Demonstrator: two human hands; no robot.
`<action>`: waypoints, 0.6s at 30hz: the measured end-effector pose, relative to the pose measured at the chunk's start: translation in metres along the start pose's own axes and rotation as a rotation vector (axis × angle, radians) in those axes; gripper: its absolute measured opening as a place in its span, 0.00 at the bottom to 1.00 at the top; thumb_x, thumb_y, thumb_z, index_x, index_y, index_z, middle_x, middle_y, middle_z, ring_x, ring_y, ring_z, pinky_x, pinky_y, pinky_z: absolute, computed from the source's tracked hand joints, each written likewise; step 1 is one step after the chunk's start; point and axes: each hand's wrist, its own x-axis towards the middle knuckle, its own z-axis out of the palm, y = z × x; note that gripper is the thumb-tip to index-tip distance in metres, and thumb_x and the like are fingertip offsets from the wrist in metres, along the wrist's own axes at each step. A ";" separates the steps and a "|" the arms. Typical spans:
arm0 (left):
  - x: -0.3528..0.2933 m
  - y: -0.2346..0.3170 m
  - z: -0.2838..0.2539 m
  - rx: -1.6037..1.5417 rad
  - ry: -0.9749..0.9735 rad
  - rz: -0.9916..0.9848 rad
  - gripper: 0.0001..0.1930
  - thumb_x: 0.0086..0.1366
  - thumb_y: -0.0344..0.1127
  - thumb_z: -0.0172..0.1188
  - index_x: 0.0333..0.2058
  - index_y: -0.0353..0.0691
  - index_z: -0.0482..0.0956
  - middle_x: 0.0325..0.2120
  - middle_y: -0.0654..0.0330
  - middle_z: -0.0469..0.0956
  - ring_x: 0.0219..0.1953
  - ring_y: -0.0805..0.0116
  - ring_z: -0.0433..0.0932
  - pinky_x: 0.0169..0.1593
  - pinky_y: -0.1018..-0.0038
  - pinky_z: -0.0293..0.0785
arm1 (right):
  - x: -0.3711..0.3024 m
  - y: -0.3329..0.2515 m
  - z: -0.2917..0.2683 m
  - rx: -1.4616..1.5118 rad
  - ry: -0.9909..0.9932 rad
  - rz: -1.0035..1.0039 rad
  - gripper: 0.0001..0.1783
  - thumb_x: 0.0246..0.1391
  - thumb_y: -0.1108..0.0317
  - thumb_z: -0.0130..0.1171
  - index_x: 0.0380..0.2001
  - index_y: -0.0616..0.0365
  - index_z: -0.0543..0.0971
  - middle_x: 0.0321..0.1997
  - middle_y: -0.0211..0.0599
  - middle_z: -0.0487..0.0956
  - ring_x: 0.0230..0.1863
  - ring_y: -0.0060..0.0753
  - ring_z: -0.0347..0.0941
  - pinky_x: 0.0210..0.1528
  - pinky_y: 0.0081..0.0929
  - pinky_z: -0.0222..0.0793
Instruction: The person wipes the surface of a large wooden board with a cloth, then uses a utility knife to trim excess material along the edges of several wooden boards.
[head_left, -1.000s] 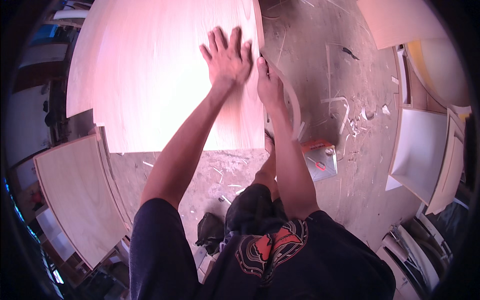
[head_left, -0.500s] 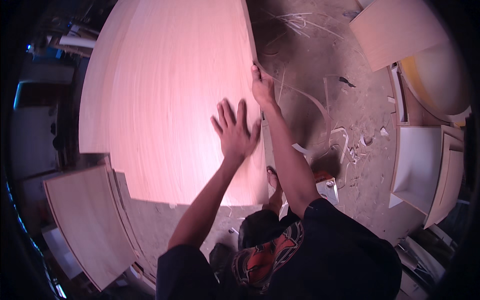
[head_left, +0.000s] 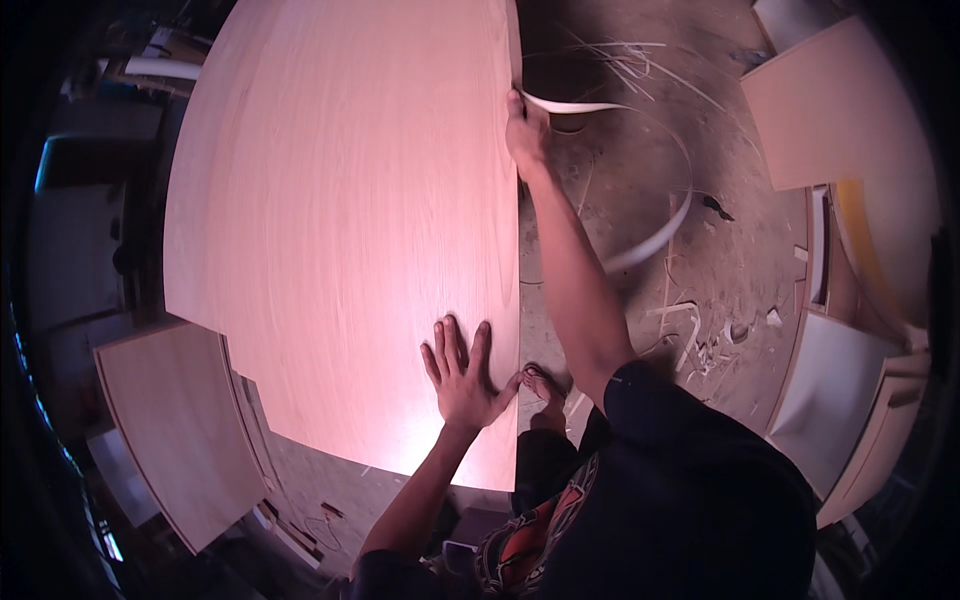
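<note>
A large board with pale pinkish wood grain point(head_left: 330, 220) stretches in front of me. My left hand point(head_left: 465, 388) lies flat on its top near the close end, fingers spread, thumb by the right edge. Farther up that edge, my right hand point(head_left: 527, 130) is closed around the rim, thumb on top, its lower fingers hidden. A thin strip of edge banding point(head_left: 580, 106) comes out at this hand and curls to the right in a wide loop, part of it blurred and passing behind my right forearm.
Scraps of strip point(head_left: 630, 70) and curled offcuts point(head_left: 690, 325) litter the concrete floor on the right. Wooden panels point(head_left: 830, 110) and an open white-lined cabinet box point(head_left: 830, 375) stand at far right. Another wooden panel point(head_left: 185, 420) leans at left. My foot point(head_left: 543, 383) is beside the board.
My right hand has moved farther away along the board's edge, and the strip now swings out in a wider loop. My left hand lies closer to the near end. The whole view has shifted.
</note>
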 end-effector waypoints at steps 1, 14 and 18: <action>0.000 0.002 0.000 -0.009 -0.005 0.015 0.45 0.52 0.68 0.52 0.62 0.44 0.57 0.64 0.37 0.42 0.67 0.41 0.39 0.64 0.45 0.31 | 0.019 -0.001 0.001 0.011 0.039 -0.006 0.26 0.61 0.49 0.42 0.50 0.58 0.74 0.52 0.51 0.74 0.55 0.51 0.68 0.56 0.40 0.62; -0.011 -0.008 0.004 -0.094 0.031 -0.029 0.44 0.45 0.63 0.61 0.59 0.47 0.63 0.62 0.37 0.50 0.66 0.42 0.48 0.65 0.46 0.38 | 0.145 -0.055 0.025 -0.144 -0.125 0.176 0.32 0.59 0.39 0.35 0.59 0.45 0.66 0.62 0.37 0.67 0.63 0.45 0.61 0.62 0.38 0.55; -0.009 -0.006 0.003 -0.130 0.026 -0.048 0.43 0.46 0.64 0.60 0.58 0.45 0.65 0.61 0.38 0.53 0.65 0.42 0.48 0.65 0.46 0.38 | 0.170 -0.044 0.033 -0.117 -0.127 0.192 0.31 0.60 0.41 0.36 0.59 0.47 0.66 0.62 0.38 0.67 0.63 0.45 0.60 0.63 0.37 0.54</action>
